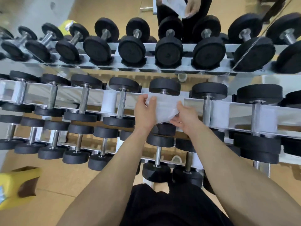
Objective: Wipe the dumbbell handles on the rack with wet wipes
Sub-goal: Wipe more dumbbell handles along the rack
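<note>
- The white wet wipe (164, 105) is stretched between both hands over the handle of a black-headed dumbbell (164, 86) on the rack's upper tier, around the middle of its length. The handle itself is hidden beneath the wipe.
- The left hand (145, 111) grasps the wipe's left end, with the thumb on top and the fingers curled under it.
- The right hand (185, 118) pinches the wipe's right, nearer part, with the thumb lying over the cloth.
- That dumbbell lies across the chrome rack (241, 108), its far head towards the back rail and its near head just below the hands.
- Either side of it on the same tier lie a smaller dumbbell (121, 101) and a larger dumbbell (207, 110), both with bare steel handles. The row grows in size towards the rack's right end.
- The lower tier carries another row of dumbbells (158, 156) along the rack's front edge.
- Behind the rack stands a mirror (40, 10), which reflects the dumbbell row and the hands with the wipe.
- A yellow and brown box (17, 186), blurred, sits on the tan floor (68, 181) off the rack's front left corner.
- Black shorts (162, 207) show at the bottom between the forearms.
</note>
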`<action>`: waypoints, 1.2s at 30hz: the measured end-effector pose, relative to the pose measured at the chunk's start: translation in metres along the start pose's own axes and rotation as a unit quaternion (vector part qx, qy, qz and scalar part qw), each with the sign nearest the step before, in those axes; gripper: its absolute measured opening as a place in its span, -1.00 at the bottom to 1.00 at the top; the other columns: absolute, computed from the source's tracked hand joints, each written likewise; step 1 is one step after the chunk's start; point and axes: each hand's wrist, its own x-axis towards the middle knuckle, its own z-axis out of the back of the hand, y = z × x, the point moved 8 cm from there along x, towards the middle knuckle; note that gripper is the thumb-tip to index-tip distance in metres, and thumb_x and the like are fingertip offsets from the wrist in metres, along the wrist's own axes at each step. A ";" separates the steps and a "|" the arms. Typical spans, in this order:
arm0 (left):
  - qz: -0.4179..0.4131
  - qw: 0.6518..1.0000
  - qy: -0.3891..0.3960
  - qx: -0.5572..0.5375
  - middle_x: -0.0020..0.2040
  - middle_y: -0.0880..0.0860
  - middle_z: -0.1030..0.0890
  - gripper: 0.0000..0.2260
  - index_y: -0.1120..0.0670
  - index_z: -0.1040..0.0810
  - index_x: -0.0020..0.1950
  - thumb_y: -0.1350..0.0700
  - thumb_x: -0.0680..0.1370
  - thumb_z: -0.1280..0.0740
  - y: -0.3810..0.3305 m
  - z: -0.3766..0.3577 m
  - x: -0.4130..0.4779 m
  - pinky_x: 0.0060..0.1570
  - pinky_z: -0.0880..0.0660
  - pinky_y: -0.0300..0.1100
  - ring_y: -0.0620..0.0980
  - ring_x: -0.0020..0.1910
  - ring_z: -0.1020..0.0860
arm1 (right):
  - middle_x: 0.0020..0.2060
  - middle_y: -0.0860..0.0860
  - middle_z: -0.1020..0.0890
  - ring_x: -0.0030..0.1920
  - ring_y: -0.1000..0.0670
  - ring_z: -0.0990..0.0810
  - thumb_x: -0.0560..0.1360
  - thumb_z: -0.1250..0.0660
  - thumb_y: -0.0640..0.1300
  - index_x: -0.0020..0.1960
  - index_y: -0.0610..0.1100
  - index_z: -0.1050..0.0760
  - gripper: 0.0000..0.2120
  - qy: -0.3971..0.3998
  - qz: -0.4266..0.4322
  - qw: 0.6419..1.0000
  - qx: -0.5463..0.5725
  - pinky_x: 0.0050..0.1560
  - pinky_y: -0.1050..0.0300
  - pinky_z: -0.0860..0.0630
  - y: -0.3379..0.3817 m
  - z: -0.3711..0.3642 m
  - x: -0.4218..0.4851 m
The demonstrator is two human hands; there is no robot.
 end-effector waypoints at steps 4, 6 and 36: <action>0.129 0.988 0.008 -0.080 0.02 0.15 -0.65 -0.70 0.18 -0.55 0.18 -0.03 0.61 -0.37 0.023 -0.019 0.013 -0.16 -0.59 -0.09 0.04 -0.09 -0.59 | 0.01 -0.15 -0.72 -0.12 -0.08 -0.75 0.64 -0.34 -0.10 0.17 -0.18 -0.53 -0.83 0.064 -0.028 0.997 0.035 -0.15 0.02 -0.68 0.007 -0.005 0.020; 0.261 0.939 0.100 -0.200 0.16 0.17 -0.67 -0.58 0.22 -0.57 0.28 -0.04 0.57 -0.44 0.041 -0.038 0.009 -0.14 -0.57 -0.14 0.06 -0.01 -0.63 | 0.08 -0.20 -0.70 0.01 -0.14 -0.73 0.61 -0.38 -0.19 0.23 -0.22 -0.52 -0.78 0.104 -0.044 0.992 0.063 0.03 -0.04 -0.67 0.010 -0.004 0.026; 0.128 0.979 0.152 -0.035 0.13 0.14 -0.65 -0.71 0.02 -0.53 0.18 0.17 0.52 -0.50 0.088 -0.036 0.107 0.06 -0.63 -0.01 0.12 0.06 -0.65 | -0.26 -0.08 -0.65 -0.18 -0.01 -0.70 0.68 -0.24 -0.15 0.25 -0.05 -0.48 -0.84 -0.098 0.023 0.993 -0.056 -0.23 0.14 -0.64 -0.001 -0.011 0.074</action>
